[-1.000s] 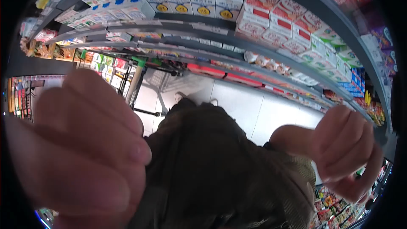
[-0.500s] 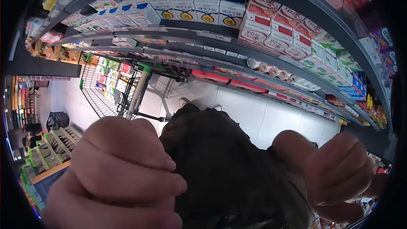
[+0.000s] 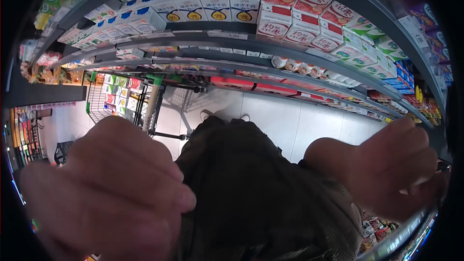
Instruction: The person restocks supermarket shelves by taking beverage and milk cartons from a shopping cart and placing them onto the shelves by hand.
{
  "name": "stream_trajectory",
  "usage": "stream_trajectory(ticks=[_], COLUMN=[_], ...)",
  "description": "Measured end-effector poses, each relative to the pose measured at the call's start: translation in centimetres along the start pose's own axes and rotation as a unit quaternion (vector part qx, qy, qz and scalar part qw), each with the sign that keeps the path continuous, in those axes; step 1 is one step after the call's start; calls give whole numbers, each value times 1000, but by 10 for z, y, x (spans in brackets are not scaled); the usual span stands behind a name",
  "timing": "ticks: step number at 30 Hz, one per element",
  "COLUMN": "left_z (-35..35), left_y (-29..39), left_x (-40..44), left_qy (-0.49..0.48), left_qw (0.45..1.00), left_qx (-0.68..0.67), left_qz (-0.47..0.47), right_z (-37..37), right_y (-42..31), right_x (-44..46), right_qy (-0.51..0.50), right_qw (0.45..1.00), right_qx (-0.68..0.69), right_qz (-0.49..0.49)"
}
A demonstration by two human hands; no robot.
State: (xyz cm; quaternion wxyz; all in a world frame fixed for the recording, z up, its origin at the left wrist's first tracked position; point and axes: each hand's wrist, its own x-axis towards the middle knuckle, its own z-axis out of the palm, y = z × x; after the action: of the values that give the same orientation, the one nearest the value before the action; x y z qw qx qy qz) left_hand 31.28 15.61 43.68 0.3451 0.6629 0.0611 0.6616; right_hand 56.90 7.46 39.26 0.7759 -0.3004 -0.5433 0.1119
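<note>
My left hand [image 3: 116, 183] fills the lower left, close to the camera and partly blurred. Its fingers are curled in, and nothing shows in them. On the right, my right hand [image 3: 396, 164] is raised in a fist with its wrist bent, and no object sticks out of it. Neither hand touches the shelves. Past my left hand stands a shopping cart [image 3: 153, 101] with a green-ended handle, loaded with several cartons [image 3: 118, 89]. Between the hands are my dark clothes [image 3: 241, 183] and my shoes [image 3: 245, 117].
A long shelf [image 3: 232, 35] runs across the front. It carries milk cartons [image 3: 215, 7] with blue tops, red-and-white boxes [image 3: 274, 21] and white-capped bottles [image 3: 295, 65]. Pale floor tiles [image 3: 270, 111] lie below it. Farther left stands a dark basket [image 3: 63, 152].
My right hand has moved up and to the right. My left hand has shifted left and blurred. The view has turned slightly, so shelf and cart sit a little farther left.
</note>
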Motion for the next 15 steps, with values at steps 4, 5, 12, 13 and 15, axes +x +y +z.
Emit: stream_trajectory(ticks=[4, 5, 12, 13, 15], left_z=[13, 13, -31, -42, -61], left_y=[-20, -28, -90, -97, -119], left_x=[-19, -28, -139, -155, -194], left_qy=[11, 12, 30, -5, -46], left_qw=[998, 998, 969, 955, 920], left_qx=[-30, -28, 136, 153, 218], left_qz=[-45, -62, -206, -253, -323], right_z=[6, 8, -3, -3, -4], right_y=[2, 4, -2, -3, -6], right_x=[-16, -20, -34, -33, -28], right_qy=[53, 70, 39, 24, -14], right_qw=[997, 995, 998, 999, 1000], right_qx=[-45, -58, -44, -36, -17], right_qz=[37, 48, 26, 25, 20])
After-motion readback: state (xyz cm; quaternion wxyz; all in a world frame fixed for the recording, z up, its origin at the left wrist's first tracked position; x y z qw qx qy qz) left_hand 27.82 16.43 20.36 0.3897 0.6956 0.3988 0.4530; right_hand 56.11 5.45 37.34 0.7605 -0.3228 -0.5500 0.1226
